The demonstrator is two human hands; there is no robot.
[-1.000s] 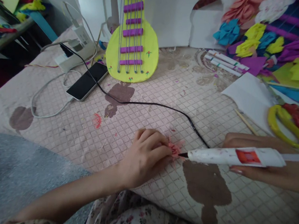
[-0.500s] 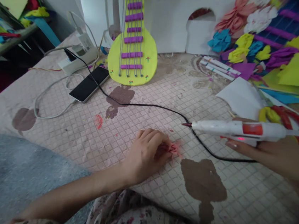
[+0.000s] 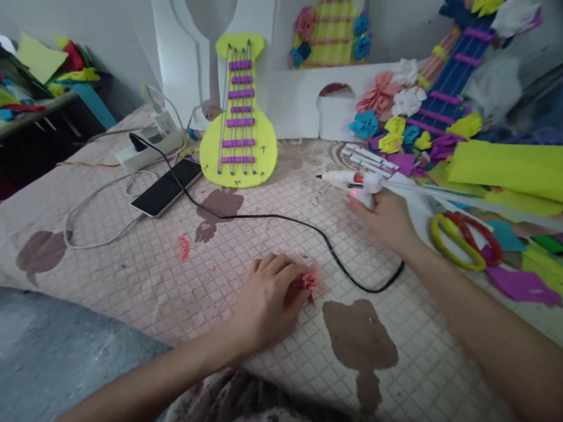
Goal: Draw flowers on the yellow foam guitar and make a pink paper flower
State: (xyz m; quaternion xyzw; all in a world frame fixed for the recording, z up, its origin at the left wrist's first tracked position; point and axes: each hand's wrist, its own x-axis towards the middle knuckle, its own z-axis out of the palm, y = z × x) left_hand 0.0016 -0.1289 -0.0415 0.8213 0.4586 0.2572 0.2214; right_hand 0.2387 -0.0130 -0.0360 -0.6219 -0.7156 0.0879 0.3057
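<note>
My left hand (image 3: 269, 297) rests on the checked tablecloth, its fingers closed on a crumpled pink paper piece (image 3: 311, 280) that sticks out past the fingertips. Farther forward on the right, my right hand (image 3: 387, 220) grips a white glue gun (image 3: 356, 181) with a small red light; its dark tip points left. A long translucent glue stick (image 3: 487, 206) extends from the gun's back. The gun's black cord (image 3: 282, 216) curves across the cloth between the hands.
A yellow paper guitar (image 3: 239, 149) stands against white board. Left of it lie a phone (image 3: 167, 188) and a power strip (image 3: 154, 147). On the right are markers (image 3: 367, 160), scissors (image 3: 458, 243), coloured paper and a blue guitar (image 3: 454, 85) with paper flowers.
My right hand has moved forward and left with the glue gun, toward the markers. The view has tilted up, showing more of the guitars. My left hand still holds the pink piece.
</note>
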